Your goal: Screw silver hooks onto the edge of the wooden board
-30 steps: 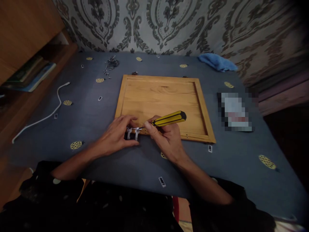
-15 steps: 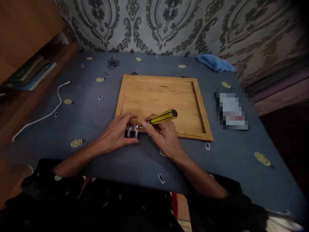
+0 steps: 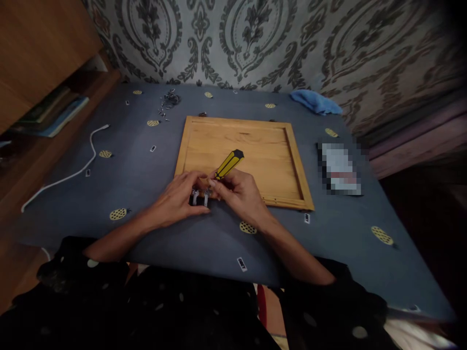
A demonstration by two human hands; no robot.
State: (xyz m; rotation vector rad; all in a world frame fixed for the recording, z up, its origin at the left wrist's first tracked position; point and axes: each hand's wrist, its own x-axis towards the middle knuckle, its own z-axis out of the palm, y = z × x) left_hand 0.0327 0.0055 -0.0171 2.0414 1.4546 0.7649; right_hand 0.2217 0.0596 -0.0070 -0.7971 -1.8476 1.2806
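A framed wooden panel [image 3: 241, 141] lies on the cloth-covered table. At its near edge, my left hand [image 3: 175, 198] grips a small black fitting with two silver metal pieces [image 3: 200, 200], thumb below and fingers above. My right hand [image 3: 241, 194] is closed around a yellow-and-black screwdriver [image 3: 229, 164], its handle slanting up and to the right over the panel. The driver's tip is hidden by my fingers, close to the silver pieces. Whether it sits in a screw I cannot tell.
Loose screws and dark small parts [image 3: 170, 99] lie at the back left. A white cable [image 3: 73, 172] stretches along the left. A blue cloth [image 3: 315, 102] and a blurred packet [image 3: 340, 170] are on the right. Books [image 3: 62, 119] fill a shelf at the left.
The screwdriver handle has swung leftward and stands steeper. My right hand has shifted slightly left. My left hand keeps its hold on the fitting. The view has moved a little.
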